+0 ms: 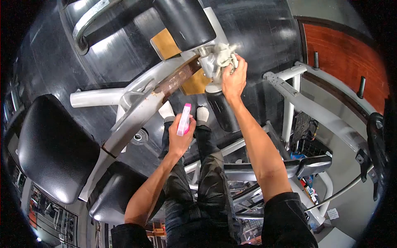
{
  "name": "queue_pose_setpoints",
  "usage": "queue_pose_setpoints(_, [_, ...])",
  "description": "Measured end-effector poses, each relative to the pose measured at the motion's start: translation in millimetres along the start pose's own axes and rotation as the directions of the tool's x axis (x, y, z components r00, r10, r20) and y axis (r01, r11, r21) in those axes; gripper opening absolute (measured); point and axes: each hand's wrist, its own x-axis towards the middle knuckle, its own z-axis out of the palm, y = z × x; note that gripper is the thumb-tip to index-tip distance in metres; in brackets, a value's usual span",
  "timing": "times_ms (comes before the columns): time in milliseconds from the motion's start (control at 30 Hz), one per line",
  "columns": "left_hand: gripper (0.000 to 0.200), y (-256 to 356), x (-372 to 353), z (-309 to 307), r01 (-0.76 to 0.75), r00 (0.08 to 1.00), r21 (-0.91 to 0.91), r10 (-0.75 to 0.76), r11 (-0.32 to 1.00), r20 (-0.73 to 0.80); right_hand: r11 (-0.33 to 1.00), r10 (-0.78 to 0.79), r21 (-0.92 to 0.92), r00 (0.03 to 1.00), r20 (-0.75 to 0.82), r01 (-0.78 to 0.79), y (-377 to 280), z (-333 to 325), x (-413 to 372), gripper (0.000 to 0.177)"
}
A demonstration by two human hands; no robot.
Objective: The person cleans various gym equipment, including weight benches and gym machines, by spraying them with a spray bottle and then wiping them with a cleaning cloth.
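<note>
My right hand (pixel 234 81) grips a crumpled whitish cloth (pixel 226 57) against the grey metal joint (pixel 210 64) of a gym machine, between two black padded rollers. My left hand (pixel 180 136) is wrapped round a pink and white spray bottle (pixel 184 120), held low in front of my legs. The upper roller (pixel 186 22) lies just above the joint, and the lower roller (pixel 223 110) is below it. A grey beam (pixel 140 109) with a worn brown section (pixel 178 78) runs from the joint down to the left.
Black padded seats (pixel 53 149) are at the left. A grey frame (pixel 322 103) with black pegs stands at the right, beside a reddish wooden panel (pixel 339 62). Wooden pieces (pixel 166 43) lie by the joint. My feet stand on the dark floor (pixel 264 37).
</note>
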Motion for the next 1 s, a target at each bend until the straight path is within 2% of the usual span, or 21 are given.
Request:
queue_pose_setpoints(33, [0.013,-1.3,0.2,0.5,-0.009,1.0,-0.007,0.009,1.0,-0.005,0.998,0.054,-0.016,0.998,0.017,-0.054,-1.5,-1.6,0.9,0.033])
queue_pose_setpoints(200, [0.013,2.5,2.4,-1.2,0.004,1.0,-0.018,-0.004,1.0,-0.018,0.998,0.046,0.05,0.998,-0.041,-0.044,18.6,3.8,15.2,0.034])
queue_pose_setpoints(267, [0.012,-6.3,2.8,-0.5,-0.104,0.994,-0.04,0.103,0.994,-0.029,0.997,0.043,0.073,0.998,-0.048,-0.039,25.9,6.1,16.9,0.034])
queue_pose_setpoints(333, [0.012,3.8,-3.3,-1.2,-0.053,0.998,-0.008,0.053,0.999,-0.02,0.987,0.119,0.11,0.992,-0.039,-0.114,26.4,4.6,19.1,0.033])
queue_pose_setpoints(400, [0.013,4.7,-4.4,-0.6,-0.009,1.0,0.024,0.009,1.0,0.005,0.987,0.082,0.143,0.993,-0.089,-0.069,37.2,6.3,24.1,0.033])
queue_pose_setpoints(467, [0.015,-4.7,-3.0,-3.9,0.006,1.0,0.003,-0.006,1.0,0.012,0.963,0.133,0.244,0.99,-0.051,-0.117,44.2,9.3,29.9,0.036])
queue_pose_setpoints(533, [0.019,-7.2,-2.0,-6.4,-0.069,0.998,-0.066,0.069,0.995,-0.001,0.955,0.092,0.292,0.991,-0.097,-0.06,48.1,10.7,34.0,0.038])
queue_pose_setpoints(567, [0.018,-9.0,-3.2,-8.9,-0.047,0.999,0.016,0.047,0.999,-0.002,0.956,0.095,0.285,0.992,-0.078,-0.069,51.7,10.2,31.9,0.038])
queue_pose_setpoints(600, [0.016,-2.2,-3.6,-10.6,-0.025,1.0,0.101,0.025,0.995,-0.001,0.951,0.041,0.309,0.992,-0.119,-0.002,51.4,8.4,30.7,0.04])
queue_pose_setpoints(633, [0.013,-0.2,-2.8,-11.9,-0.082,0.997,0.165,0.079,0.983,0.022,0.939,-0.015,0.336,0.985,-0.174,0.074,52.6,9.9,34.0,0.043])
queue_pose_setpoints(667, [0.013,4.5,-1.6,-11.4,-0.083,0.997,0.165,0.081,0.983,0.018,0.914,-0.053,0.397,0.995,-0.086,0.083,54.0,8.9,34.5,0.046])
queue_pose_setpoints(733, [0.012,11.7,-5.1,-9.5,-0.187,0.982,0.365,0.163,0.912,0.095,0.907,-0.295,0.324,0.955,0.032,0.269,53.0,2.4,36.2,0.048])
queue_pose_setpoints(767, [0.013,1.9,-8.5,-13.7,-0.037,0.996,0.293,0.011,0.955,0.092,0.908,-0.338,0.289,0.938,0.076,0.304,49.6,-0.8,36.2,0.048])
queue_pose_setpoints(800, [0.013,2.8,-9.3,-8.2,-0.029,0.996,0.289,0.003,0.957,0.088,0.906,-0.377,0.256,0.918,0.124,0.338,41.0,-7.7,38.5,0.048])
queue_pose_setpoints(833, [0.013,6.4,-9.1,-4.3,-0.122,0.99,0.291,0.096,0.949,0.103,0.913,-0.4,0.158,0.902,0.162,0.377,36.5,-13.6,42.2,0.045])
queue_pose_setpoints(867, [0.014,11.1,-7.9,-2.0,-0.216,0.975,0.294,0.189,0.931,0.119,0.913,-0.399,0.16,0.902,0.166,0.375,44.3,-10.7,49.4,0.045])
queue_pose_setpoints(933, [0.016,17.9,-8.9,-0.9,-0.177,0.98,0.363,0.131,0.915,0.149,0.921,-0.367,0.252,0.882,0.296,0.298,66.5,0.5,71.7,0.043])
queue_pose_setpoints(967, [0.016,20.0,-8.5,5.7,-0.121,0.991,0.324,0.095,0.938,0.095,0.942,-0.315,0.216,0.9,0.3,0.257,75.4,9.5,87.2,0.042])
queue_pose_setpoints(1000, [0.017,21.0,-7.6,13.3,-0.066,0.998,0.278,0.057,0.958,0.042,0.967,-0.212,0.211,0.916,0.341,0.145,86.3,23.6,106.1,0.042])
